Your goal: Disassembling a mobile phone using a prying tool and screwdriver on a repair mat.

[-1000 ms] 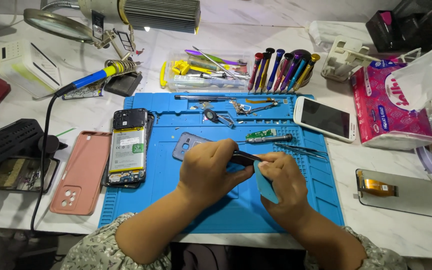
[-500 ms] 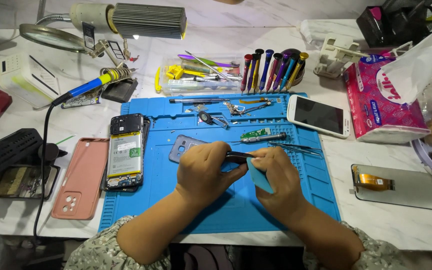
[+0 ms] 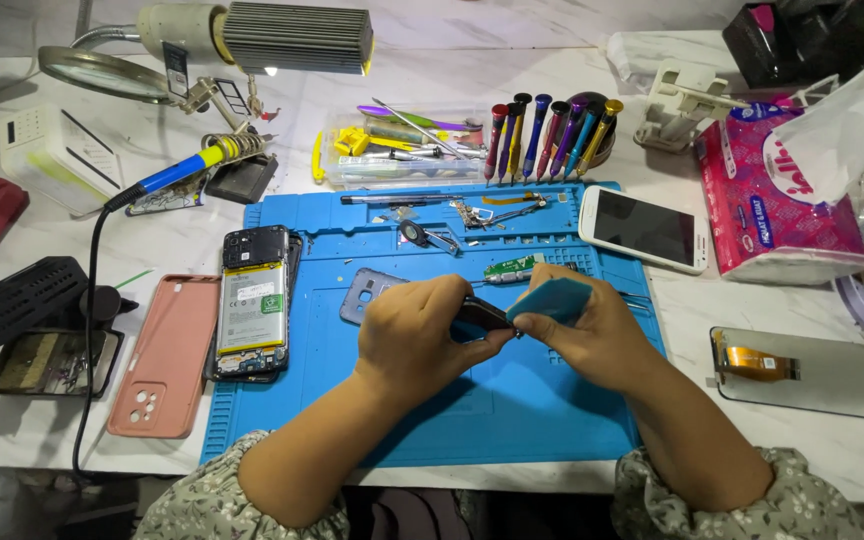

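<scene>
Covering the middle of the white table [image 3: 512, 60], the blue work mat [image 3: 492, 410] carries the loose parts and keeps them from sliding. At its left edge lies an opened phone [image 3: 252, 305] with its battery exposed, and a pink case [image 3: 164, 355] rests just off the mat beside it. A white phone [image 3: 647, 228] sits screen-up at the far right corner, near a row of screwdrivers [image 3: 550, 135]. At centre, the left hand [image 3: 420, 335] is closed around a small dark part [image 3: 484, 315], steadying it above the mat. The right hand [image 3: 592, 330] pinches a blue pick [image 3: 550, 300] against that part's edge, apparently to pry. Both hands hide most of the part. A grey camera frame [image 3: 367, 295] and a small green board [image 3: 512, 267] lie just beyond the hands.
</scene>
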